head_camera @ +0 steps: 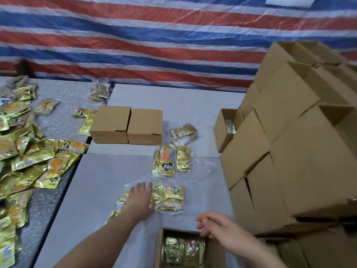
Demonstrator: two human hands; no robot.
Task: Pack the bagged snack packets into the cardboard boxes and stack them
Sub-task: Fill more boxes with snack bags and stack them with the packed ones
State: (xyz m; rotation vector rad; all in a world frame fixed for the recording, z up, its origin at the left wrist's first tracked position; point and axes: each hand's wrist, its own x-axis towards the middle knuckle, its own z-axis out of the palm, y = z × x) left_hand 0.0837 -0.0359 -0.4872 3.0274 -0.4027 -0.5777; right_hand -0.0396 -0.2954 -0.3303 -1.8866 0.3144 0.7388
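Striped tarp (135,35) backs a grey table (77,200). Left hand (140,198), fingers straight and spread, lies flat on a clear bag of gold packets (168,198) near centre. Right hand (214,226), fingers loosely curled and holding nothing, hovers at the far rim of an open box (160,246) holding a bagged bundle (183,250). Two more bags (170,159) lie beyond. Two closed boxes (127,125) stand side by side, far centre. Loose packets (29,155) cover the left; stacked boxes (299,151) rise at right.
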